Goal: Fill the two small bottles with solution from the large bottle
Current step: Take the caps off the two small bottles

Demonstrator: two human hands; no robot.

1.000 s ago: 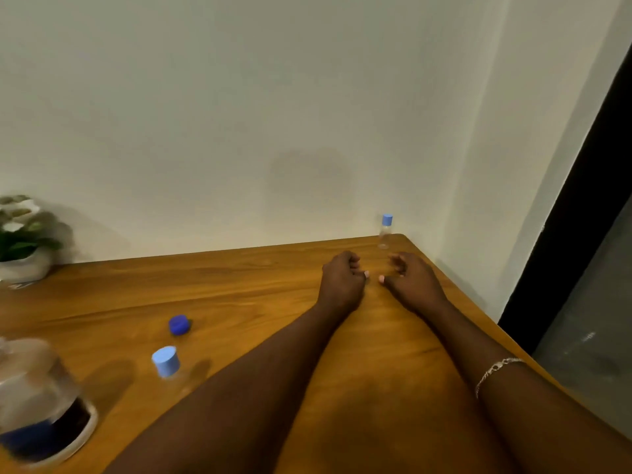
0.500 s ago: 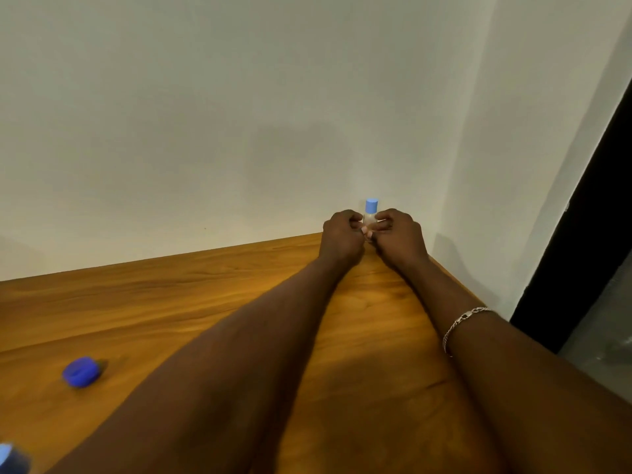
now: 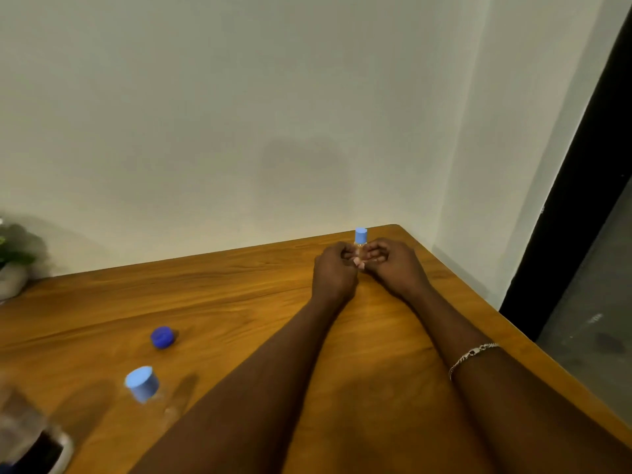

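A small clear bottle with a light blue cap stands upright near the table's far right corner. My left hand and my right hand both close around its body from either side; only the cap and neck show above my fingers. A second small bottle with a light blue cap stands at the near left. The large clear bottle with a dark label sits blurred at the bottom left corner, uncapped as far as I can tell. Its dark blue cap lies loose on the table.
The wooden table ends against a white wall at the back and has its right edge close beside my right arm. A potted plant in a white pot stands at the far left. A silver bracelet circles my right wrist.
Both hands reached forward from the table top and closed around the far small bottle. My view first tilted up and right, then swung back down, bringing the near bottles into sight again.
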